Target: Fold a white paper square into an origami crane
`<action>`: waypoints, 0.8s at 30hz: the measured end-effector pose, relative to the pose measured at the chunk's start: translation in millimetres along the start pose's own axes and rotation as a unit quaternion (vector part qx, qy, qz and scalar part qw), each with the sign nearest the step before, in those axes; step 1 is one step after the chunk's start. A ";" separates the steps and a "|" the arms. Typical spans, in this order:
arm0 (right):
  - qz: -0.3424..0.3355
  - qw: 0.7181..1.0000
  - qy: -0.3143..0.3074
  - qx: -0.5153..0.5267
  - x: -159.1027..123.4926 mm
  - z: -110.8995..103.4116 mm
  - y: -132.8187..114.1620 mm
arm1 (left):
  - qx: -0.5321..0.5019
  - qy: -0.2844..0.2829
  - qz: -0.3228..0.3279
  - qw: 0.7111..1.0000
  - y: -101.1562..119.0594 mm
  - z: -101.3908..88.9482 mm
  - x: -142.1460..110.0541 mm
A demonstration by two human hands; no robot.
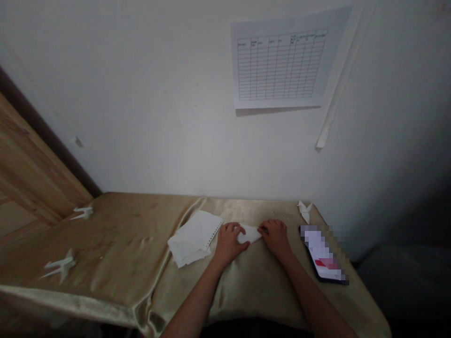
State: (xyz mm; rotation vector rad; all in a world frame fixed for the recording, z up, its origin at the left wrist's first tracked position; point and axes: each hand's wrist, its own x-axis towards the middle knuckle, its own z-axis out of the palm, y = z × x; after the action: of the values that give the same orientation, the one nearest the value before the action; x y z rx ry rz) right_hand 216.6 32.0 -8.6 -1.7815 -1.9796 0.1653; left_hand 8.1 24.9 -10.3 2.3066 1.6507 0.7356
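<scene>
My left hand (229,244) and my right hand (276,237) rest on the beige satin-covered table (246,286), with a folded white paper (251,234) between them. The left fingers grip the paper's left end, and the right fingertips hold its pointed right end. To the left of my left hand lies a loose stack of white paper sheets (192,239), with a perforated edge on the top sheet. A white origami crane (305,211) sits beyond my right hand, near the table's back corner.
Several more white paper cranes lie at the table's left, one (82,212) and another (59,265). A smartphone (322,253) with a blurred screen lies at the right edge. A wall with a taped grid chart (280,61) stands behind, and a wooden door (31,173) stands left.
</scene>
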 end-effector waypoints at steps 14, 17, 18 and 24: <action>0.053 0.999 0.010 0.001 -1.0 5.3 -3.2 | -0.014 0.009 -0.028 0.999 3.9 0.5 2.1; 0.062 0.998 0.011 0.006 -0.6 5.6 -5.0 | -0.005 0.003 -0.030 1.000 4.9 0.1 2.7; 0.063 0.998 0.013 0.007 -0.7 5.5 -5.7 | -0.003 0.003 -0.029 1.000 5.2 -0.1 2.8; 0.080 0.997 0.016 0.007 -0.7 5.0 -10.4 | 0.003 0.003 -0.033 0.999 6.3 -0.2 2.4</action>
State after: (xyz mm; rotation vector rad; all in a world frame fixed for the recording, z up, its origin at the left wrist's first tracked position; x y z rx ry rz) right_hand 205.1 30.9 -9.1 -1.9223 -1.8079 0.2002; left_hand 13.7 24.9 -6.7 2.2445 1.7256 0.7259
